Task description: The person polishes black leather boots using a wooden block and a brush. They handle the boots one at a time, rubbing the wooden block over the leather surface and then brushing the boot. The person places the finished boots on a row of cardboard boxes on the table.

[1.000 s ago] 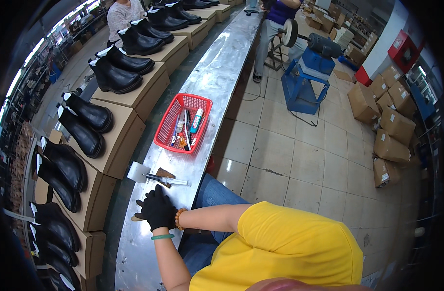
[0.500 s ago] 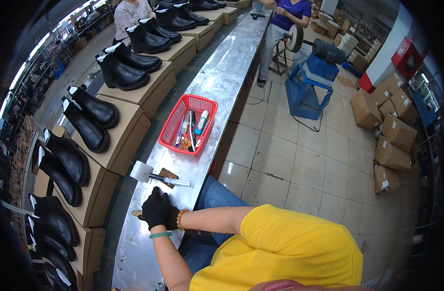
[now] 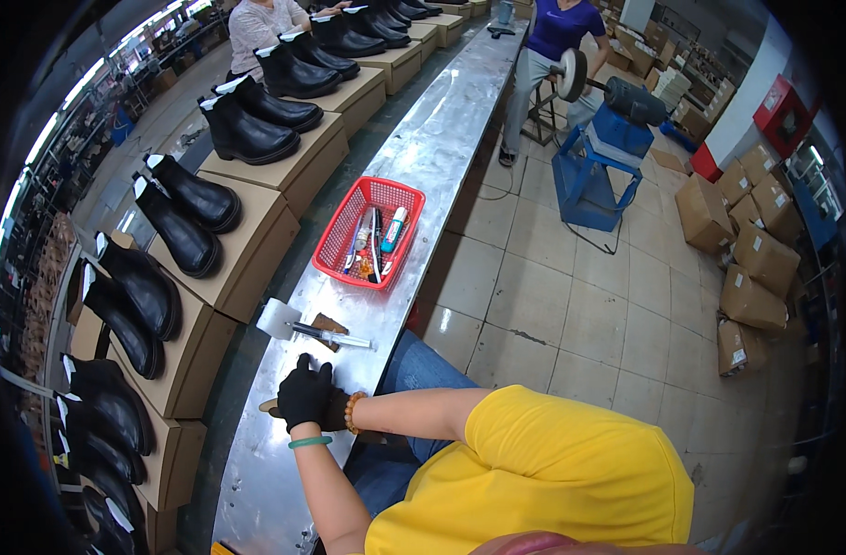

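Observation:
My left hand (image 3: 305,395), in a black glove with a green bangle at the wrist, is low over the metal bench, its fingers bent. Tucked against it, mostly hidden, is my right hand (image 3: 335,411), also gloved, below a beaded bracelet. A small tan piece (image 3: 269,407) sticks out to the left of the hands; its kind cannot be made out. Just beyond my fingers lie a pen-like tool with a clear cap (image 3: 335,336), a brown block (image 3: 330,326) and a white roll (image 3: 276,319).
Farther up the metal bench (image 3: 432,120) stands a red basket (image 3: 325,248) holding pens and small tubes. Black boots (image 3: 245,134) on cardboard boxes (image 3: 255,268) line the left side. A blue-framed wheel machine (image 3: 589,180) and two other people are farther off.
The view has shifted slightly, while my hands stay together at the same spot on the bench. The far person in purple has lowered an arm; the other person's hand now shows by the boots.

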The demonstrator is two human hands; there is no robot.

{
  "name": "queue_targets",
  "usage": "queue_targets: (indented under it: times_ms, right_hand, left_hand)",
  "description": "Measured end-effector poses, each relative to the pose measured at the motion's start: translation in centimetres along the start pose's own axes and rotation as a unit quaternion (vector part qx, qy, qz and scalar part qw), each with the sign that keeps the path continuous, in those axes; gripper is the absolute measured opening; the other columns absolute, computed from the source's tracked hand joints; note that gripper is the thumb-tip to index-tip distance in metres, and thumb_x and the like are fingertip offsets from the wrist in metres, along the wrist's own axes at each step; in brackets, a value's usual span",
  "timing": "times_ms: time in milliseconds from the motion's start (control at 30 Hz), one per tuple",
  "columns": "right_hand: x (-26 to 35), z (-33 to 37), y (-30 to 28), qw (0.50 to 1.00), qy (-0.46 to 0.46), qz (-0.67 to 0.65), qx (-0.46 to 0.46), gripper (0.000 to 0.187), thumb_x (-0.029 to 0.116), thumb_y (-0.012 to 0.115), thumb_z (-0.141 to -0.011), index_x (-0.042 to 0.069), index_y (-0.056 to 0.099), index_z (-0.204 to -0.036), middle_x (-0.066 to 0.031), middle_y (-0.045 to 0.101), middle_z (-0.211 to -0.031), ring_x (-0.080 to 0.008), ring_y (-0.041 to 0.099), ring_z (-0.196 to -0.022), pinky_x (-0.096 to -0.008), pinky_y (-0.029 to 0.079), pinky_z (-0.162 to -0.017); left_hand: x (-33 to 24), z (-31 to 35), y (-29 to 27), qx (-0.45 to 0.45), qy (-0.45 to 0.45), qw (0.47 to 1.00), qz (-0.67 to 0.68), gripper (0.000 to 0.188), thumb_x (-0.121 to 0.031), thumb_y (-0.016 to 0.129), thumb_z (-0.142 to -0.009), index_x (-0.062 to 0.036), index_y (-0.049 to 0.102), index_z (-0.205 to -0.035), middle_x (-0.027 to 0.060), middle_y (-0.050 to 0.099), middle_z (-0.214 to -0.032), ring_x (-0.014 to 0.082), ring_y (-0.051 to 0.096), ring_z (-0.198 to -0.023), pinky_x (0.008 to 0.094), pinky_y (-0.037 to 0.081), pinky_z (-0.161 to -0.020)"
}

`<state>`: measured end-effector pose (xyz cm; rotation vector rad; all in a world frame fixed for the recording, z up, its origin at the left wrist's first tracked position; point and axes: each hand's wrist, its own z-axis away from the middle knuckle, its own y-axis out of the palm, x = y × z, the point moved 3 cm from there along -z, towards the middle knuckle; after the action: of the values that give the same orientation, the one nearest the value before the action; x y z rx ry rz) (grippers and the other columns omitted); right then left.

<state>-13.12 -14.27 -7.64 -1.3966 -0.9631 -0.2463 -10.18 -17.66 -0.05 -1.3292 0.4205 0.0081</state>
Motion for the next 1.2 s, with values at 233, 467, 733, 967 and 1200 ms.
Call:
queue_targets:
  times_ms: [233, 467, 733, 967, 1200]
  right_hand:
    - [0.0, 0.6, 0.4, 1.000, -0.008, 0.006, 0.002, 0.045, 0.032, 0.047, -0.091, 0.014, 0.042, -0.131, -0.0098, 0.041, -0.135, -0.0271, 0.031, -0.129, -0.0426, 0.017, -0.110]
    - [0.1, 0.9, 0.6, 1.000, -0.016, 0.012, 0.005, 0.045, 0.030, 0.047, -0.091, 0.013, 0.041, -0.132, -0.0100, 0.040, -0.135, -0.0268, 0.031, -0.129, -0.0415, 0.017, -0.111]
    - [0.4, 0.5, 1.0, 0.998, -0.027, 0.049, 0.002, 0.046, 0.027, 0.047, -0.090, 0.010, 0.039, -0.133, -0.0105, 0.038, -0.138, -0.0262, 0.031, -0.129, -0.0393, 0.016, -0.111]
    - [0.0, 0.5, 2.0, 0.998, -0.043, 0.041, 0.023, 0.045, 0.028, 0.048, -0.090, 0.011, 0.041, -0.131, -0.0096, 0.039, -0.137, -0.0249, 0.031, -0.129, -0.0397, 0.017, -0.111]
    - [1.2, 0.8, 1.5, 0.996, -0.007, -0.001, 0.092, 0.043, 0.027, 0.048, -0.091, 0.011, 0.043, -0.130, -0.0094, 0.040, -0.136, -0.0250, 0.031, -0.129, -0.0400, 0.016, -0.111]
  left_hand:
    - [0.4, 0.0, 0.3, -0.007, 0.006, 1.000, 0.010, 0.048, -0.046, 0.058, -0.077, -0.0116, 0.057, -0.112, 0.0159, 0.066, -0.087, 0.0329, 0.064, -0.082, 0.0436, 0.051, -0.074]
    - [0.6, 0.4, 0.3, -0.032, 0.019, 0.999, 0.029, 0.046, -0.044, 0.059, -0.077, -0.0113, 0.059, -0.109, 0.0141, 0.067, -0.087, 0.0316, 0.064, -0.081, 0.0425, 0.051, -0.074]
    - [1.4, 0.8, 0.4, -0.045, 0.019, 0.998, 0.041, 0.046, -0.044, 0.059, -0.077, -0.0110, 0.060, -0.109, 0.0131, 0.067, -0.085, 0.0312, 0.065, -0.080, 0.0423, 0.051, -0.074]
    - [1.2, 1.1, -0.1, -0.029, 0.013, 0.999, 0.043, 0.045, -0.042, 0.058, -0.078, -0.0093, 0.060, -0.109, 0.0155, 0.067, -0.088, 0.0316, 0.064, -0.084, 0.0408, 0.050, -0.075]
    - [1.7, 1.5, 0.0, -0.039, 0.017, 0.999, 0.032, 0.045, -0.042, 0.057, -0.080, -0.0082, 0.059, -0.110, 0.0169, 0.067, -0.088, 0.0329, 0.064, -0.085, 0.0421, 0.050, -0.076]
